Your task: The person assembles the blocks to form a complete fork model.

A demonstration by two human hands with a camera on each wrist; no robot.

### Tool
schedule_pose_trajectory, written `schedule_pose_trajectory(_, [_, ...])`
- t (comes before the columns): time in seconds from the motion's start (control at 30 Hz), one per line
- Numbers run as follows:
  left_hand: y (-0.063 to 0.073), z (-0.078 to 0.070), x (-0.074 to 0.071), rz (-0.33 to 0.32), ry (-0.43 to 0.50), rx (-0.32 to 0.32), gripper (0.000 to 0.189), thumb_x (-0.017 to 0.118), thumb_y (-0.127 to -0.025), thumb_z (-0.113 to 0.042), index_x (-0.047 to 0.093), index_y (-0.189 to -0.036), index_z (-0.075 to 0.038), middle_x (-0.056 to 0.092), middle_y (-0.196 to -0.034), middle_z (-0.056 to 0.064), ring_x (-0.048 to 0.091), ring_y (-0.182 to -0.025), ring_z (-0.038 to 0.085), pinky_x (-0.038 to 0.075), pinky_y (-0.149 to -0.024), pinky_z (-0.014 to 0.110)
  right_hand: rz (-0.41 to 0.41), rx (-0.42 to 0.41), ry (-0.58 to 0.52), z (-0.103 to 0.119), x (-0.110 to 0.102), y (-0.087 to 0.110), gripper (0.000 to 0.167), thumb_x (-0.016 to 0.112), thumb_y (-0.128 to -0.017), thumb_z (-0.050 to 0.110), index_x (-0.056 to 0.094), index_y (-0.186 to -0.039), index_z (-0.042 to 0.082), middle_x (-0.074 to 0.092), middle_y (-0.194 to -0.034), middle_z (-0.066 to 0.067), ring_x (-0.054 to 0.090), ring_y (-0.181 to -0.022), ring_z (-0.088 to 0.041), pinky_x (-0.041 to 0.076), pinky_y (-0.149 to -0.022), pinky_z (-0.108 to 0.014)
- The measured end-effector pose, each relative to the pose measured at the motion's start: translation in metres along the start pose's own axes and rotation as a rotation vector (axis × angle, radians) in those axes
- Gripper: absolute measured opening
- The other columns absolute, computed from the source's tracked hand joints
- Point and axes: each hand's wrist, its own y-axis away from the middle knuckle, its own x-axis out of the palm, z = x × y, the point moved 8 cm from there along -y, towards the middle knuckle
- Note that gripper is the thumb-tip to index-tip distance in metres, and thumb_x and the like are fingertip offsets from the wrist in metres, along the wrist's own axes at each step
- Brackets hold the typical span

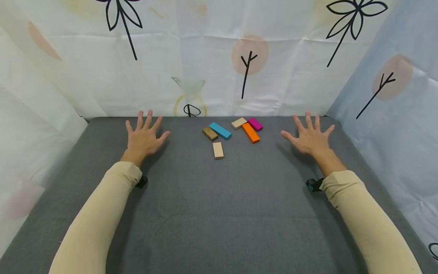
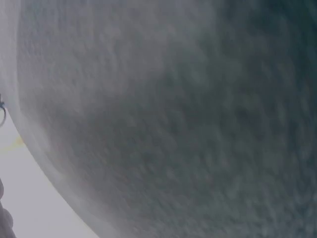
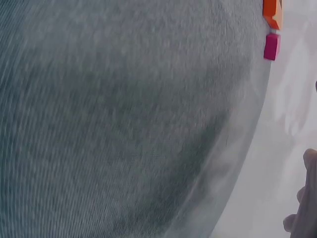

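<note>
Several small rectangular blocks lie loosely grouped near the far edge of the grey table. They are a dark brown block (image 1: 210, 133), a blue block (image 1: 220, 130), an orange block (image 1: 251, 133), a magenta block (image 1: 254, 124), a pale wooden block (image 1: 238, 123) and another pale wooden block (image 1: 218, 150) nearer the front. Left of the group, my left hand (image 1: 144, 137) is spread with straight fingers and holds nothing. My right hand (image 1: 310, 137) is spread the same way to the right. In the right wrist view the orange block (image 3: 272, 13) and magenta block (image 3: 272, 46) show at the upper right.
A grey cloth (image 1: 219, 213) covers the table. White fabric (image 1: 212, 57) printed with plants hangs right behind its far edge, with more fabric (image 1: 403, 125) along the right side and the left. Dark wrist bands (image 1: 314, 185) show at the sleeve cuffs.
</note>
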Motion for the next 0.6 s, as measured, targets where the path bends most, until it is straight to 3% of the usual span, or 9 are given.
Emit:
schedule_pose_trajectory(0.37, [-0.005,-0.041,0.008,0.020,-0.033,0.095,0.075,0.036,-0.101,-0.062,0.018,-0.161,-0.021,0.001,-0.167,0.012,-0.011,-0.152,0.035,-0.004,-0.110,0.072,0.107,-0.111,0.027,0.035,0.016,0.000,0.088,0.029,-0.096,0.073,0.004,-0.162,0.022,-0.011,-0.165,-0.020,-0.006,-0.148,-0.049,-0.014,-0.100,-0.079])
schedule_pose_trajectory(0.6, [-0.003,-0.079,0.011,0.044,-0.049,0.190,0.074,0.038,-0.101,-0.061,0.017,-0.162,-0.023,0.003,-0.167,0.010,-0.008,-0.152,0.033,-0.001,-0.112,0.071,0.119,-0.225,0.028,0.060,0.028,0.000,0.081,0.035,-0.100,0.065,0.010,-0.162,0.020,-0.004,-0.165,-0.020,0.008,-0.149,-0.046,-0.003,-0.109,-0.073])
